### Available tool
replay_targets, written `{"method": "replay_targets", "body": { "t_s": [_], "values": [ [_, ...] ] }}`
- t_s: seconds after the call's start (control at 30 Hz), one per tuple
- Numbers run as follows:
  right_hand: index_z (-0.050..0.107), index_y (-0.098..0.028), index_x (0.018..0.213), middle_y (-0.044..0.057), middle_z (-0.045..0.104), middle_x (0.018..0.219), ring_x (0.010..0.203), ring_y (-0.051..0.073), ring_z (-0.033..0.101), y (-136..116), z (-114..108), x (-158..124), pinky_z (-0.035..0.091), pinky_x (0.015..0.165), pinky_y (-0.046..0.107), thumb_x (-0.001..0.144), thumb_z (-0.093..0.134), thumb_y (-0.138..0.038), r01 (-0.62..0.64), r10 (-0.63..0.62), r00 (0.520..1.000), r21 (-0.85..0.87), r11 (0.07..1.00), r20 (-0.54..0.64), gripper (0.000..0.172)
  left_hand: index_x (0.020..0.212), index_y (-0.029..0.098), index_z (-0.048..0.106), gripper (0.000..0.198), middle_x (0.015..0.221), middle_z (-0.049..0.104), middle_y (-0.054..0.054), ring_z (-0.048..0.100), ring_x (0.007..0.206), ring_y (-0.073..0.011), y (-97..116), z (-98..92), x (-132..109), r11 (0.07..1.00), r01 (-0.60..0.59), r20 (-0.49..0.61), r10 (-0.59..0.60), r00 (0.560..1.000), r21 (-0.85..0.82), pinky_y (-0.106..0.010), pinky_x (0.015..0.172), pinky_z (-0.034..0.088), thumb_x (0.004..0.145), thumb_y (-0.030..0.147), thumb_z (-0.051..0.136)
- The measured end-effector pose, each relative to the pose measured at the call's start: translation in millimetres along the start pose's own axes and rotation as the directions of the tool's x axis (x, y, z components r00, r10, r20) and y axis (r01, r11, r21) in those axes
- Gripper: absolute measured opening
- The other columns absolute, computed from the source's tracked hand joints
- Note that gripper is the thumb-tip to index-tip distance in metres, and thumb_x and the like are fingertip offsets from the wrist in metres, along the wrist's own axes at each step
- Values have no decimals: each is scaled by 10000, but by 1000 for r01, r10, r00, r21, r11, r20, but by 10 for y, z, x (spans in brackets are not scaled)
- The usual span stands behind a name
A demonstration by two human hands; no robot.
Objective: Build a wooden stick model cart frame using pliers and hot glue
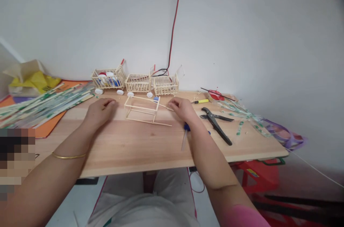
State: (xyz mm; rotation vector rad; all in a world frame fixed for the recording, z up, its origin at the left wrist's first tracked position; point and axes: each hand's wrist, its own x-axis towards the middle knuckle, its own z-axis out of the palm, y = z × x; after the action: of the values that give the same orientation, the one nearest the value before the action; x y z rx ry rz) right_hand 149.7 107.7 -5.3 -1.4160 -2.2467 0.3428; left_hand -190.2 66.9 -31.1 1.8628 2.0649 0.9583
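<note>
A small frame of thin wooden sticks (142, 110) rests on the table between my two hands, one stick jutting out to the right. To its left, apart from it, my left hand (100, 113) lies on the wood with fingers curled together and nothing visible in them. My right hand (182, 108) is just right of the frame. Its fingers are pinched together beside the end of a stick; what they hold, if anything, is too small to tell. A blue cap (156, 99) is behind the frame. A blue-topped clear tube (184, 139) lies partly hidden by my right forearm.
Against the wall are three stick-built carts: a loaded cart (109, 78), a middle cart (138, 83) and a right cart (166, 85). Black pliers (216, 125), a yellow pen-like tool (201, 101) and a red-topped roll (215, 95) lie right. Wrapped sticks (53, 103) cover the left.
</note>
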Motion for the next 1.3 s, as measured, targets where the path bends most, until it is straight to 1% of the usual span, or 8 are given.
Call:
{"method": "replay_targets", "body": {
  "t_s": [0.17,0.37,0.53,0.8,0.87,0.97,1.1,1.3],
  "values": [
    [667,-176,765,12,672,737,665,118,570,-92,-3,-70,365,589,202,767,573,-256,37,-32,964,-12,999,262,123,871,180,657,246,931,674,-80,587,904,-260,55,13,-24,999,17,-18,-17,1000,-33,-345,805,411,792,366,518],
    [660,-203,717,0,663,730,644,127,560,-127,-11,-128,354,542,200,595,731,-350,95,-44,867,-78,992,496,204,891,163,623,232,856,626,-50,544,819,-190,112,-34,-87,993,-114,-289,116,950,25,-305,780,394,827,341,489],
    [659,-203,691,14,662,722,639,135,558,-221,-23,-149,342,533,211,649,633,-237,114,-28,853,-134,984,520,59,897,185,612,198,847,590,-44,525,833,-194,166,-55,-145,979,-204,-360,199,911,24,-312,799,369,848,320,476],
    [676,-203,736,19,680,764,654,137,573,-207,-45,-155,355,529,203,657,604,-216,121,-35,847,-129,984,531,108,857,226,619,128,802,594,-52,548,815,-228,423,-83,-355,950,-311,-397,278,875,-20,-355,798,390,804,287,520],
    [678,-201,728,22,678,758,649,134,571,-194,-38,-152,353,528,201,662,595,-209,132,-44,843,-127,983,536,106,852,244,623,106,848,614,-57,555,831,-229,543,-63,-494,933,-358,-373,323,870,-27,-362,821,403,790,277,544],
    [672,-194,695,25,670,737,640,132,561,-183,-37,-149,342,526,205,668,585,-195,154,-62,839,-127,980,541,91,867,261,638,114,889,643,-68,568,861,-231,735,55,-710,881,-468,-211,446,870,-68,-361,812,430,777,273,570],
    [656,-188,711,24,662,739,639,126,548,-169,-66,-149,335,531,202,682,572,-190,174,-80,834,-123,977,546,89,896,250,665,152,932,662,-96,591,858,-234,942,314,-857,819,-564,120,573,811,-105,-352,775,436,803,285,549],
    [623,-192,719,19,637,742,631,125,521,-198,-93,-173,313,528,210,695,558,-188,187,-88,833,-128,974,546,70,1049,211,607,253,993,622,-109,583,914,-244,973,535,-752,869,-488,139,476,869,77,-349,778,437,865,254,439]
  ]
}}
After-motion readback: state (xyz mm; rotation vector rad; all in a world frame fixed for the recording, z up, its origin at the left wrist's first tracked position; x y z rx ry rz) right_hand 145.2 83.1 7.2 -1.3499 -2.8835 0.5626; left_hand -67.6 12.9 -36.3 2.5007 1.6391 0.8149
